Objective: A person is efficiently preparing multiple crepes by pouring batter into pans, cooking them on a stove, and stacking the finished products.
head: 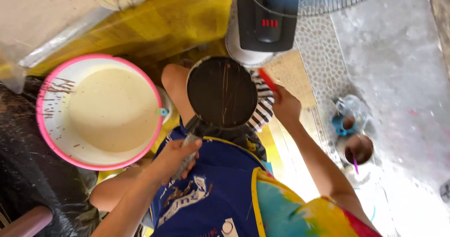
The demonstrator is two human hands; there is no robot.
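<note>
A small screen [269, 23] sits far in the scene, near the top centre, on the black box-shaped control block [266, 17] of a standing fan. The screen is a short dark rectangle with red glowing marks on it, and the block around it is tall and black with rounded corners.

At the far left there is a clear plastic bag [42, 26], big and crumpled, with a pale content inside; it lies above the pink-rimmed bowl.

At the near side, on the blue apron [211, 195] of the person, there is a printed label in white and brown colours, partly folded, and a small white round mark below it.
</note>
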